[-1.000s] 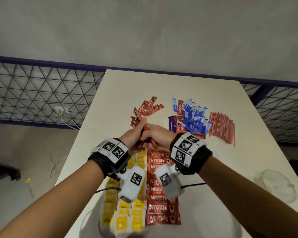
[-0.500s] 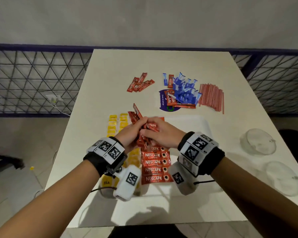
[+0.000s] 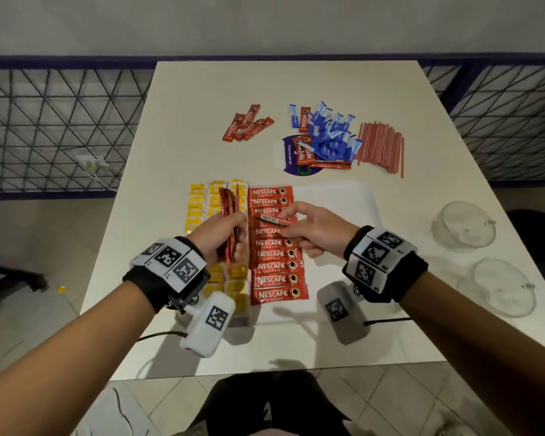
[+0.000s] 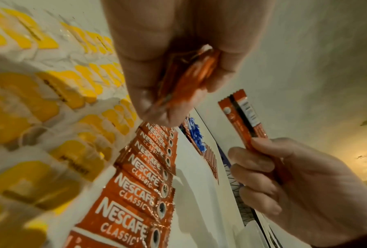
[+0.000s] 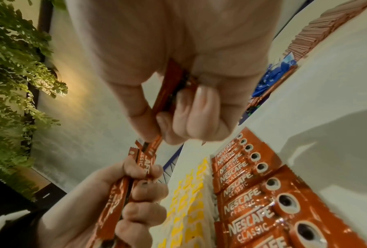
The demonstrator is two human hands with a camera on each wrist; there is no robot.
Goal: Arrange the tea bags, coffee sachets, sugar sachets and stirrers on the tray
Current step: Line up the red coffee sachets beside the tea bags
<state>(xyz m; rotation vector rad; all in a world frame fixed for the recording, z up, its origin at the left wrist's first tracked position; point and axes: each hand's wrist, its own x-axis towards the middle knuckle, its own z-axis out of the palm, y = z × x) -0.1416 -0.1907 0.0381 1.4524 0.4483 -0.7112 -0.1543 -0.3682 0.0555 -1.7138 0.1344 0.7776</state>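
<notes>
A white tray (image 3: pixel 343 199) holds columns of yellow tea bags (image 3: pixel 195 212) on its left and a column of red Nescafe coffee sachets (image 3: pixel 271 243) beside them. Above the tea bags, my left hand (image 3: pixel 230 234) grips an upright bunch of coffee sachets (image 3: pixel 228 202), which also shows in the left wrist view (image 4: pixel 191 75). My right hand (image 3: pixel 309 228) pinches a single coffee sachet (image 3: pixel 272 219) back side up over the red column; this sachet also appears in the wrist views (image 5: pixel 169 87) (image 4: pixel 244 115). Blue sugar sachets (image 3: pixel 331 133) and red stirrers (image 3: pixel 381 146) lie beyond the tray.
A few loose coffee sachets (image 3: pixel 247 127) lie on the table past the tray. More sit mixed into the sugar pile on a purple card (image 3: pixel 288 155). Two clear glass bowls (image 3: pixel 463 225) (image 3: pixel 497 287) stand at the right edge. A metal grid fence surrounds the table.
The hands were together on the bunch; now they have parted. The right hand has drawn one sachet out to the right, while the left keeps the rest.
</notes>
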